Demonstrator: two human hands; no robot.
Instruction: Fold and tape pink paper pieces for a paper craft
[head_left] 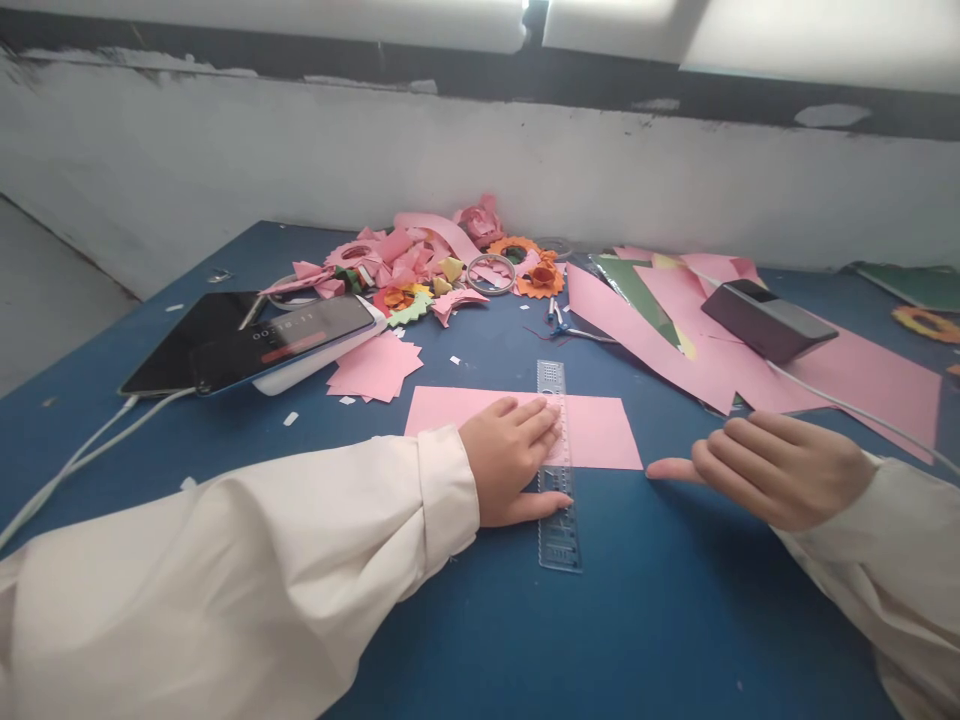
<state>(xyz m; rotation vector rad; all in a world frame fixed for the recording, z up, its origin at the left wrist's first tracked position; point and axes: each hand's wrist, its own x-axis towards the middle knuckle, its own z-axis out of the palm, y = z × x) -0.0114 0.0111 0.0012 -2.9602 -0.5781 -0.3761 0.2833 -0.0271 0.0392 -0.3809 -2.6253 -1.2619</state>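
Observation:
A clear plastic ruler (559,540) lies across a pink paper strip (604,430), its lower end reaching past the strip's near edge onto the table. My left hand (510,460) rests flat on the ruler, fingers over the paper and thumb stretched across the lower part. To the right, my right hand (772,465) has most fingers curled in, while one points left, close beside the strip's near right corner. The inside of that hand is hidden, so I cannot tell whether it holds anything.
Left are a dark tablet (180,335), a propped phone (289,340) and a pink paper stack (379,368). Paper scraps (405,255), tape rolls (491,273) and a pair of compasses (574,328) lie behind. Right, a dark box-shaped device (769,320) sits on pink sheets (877,370).

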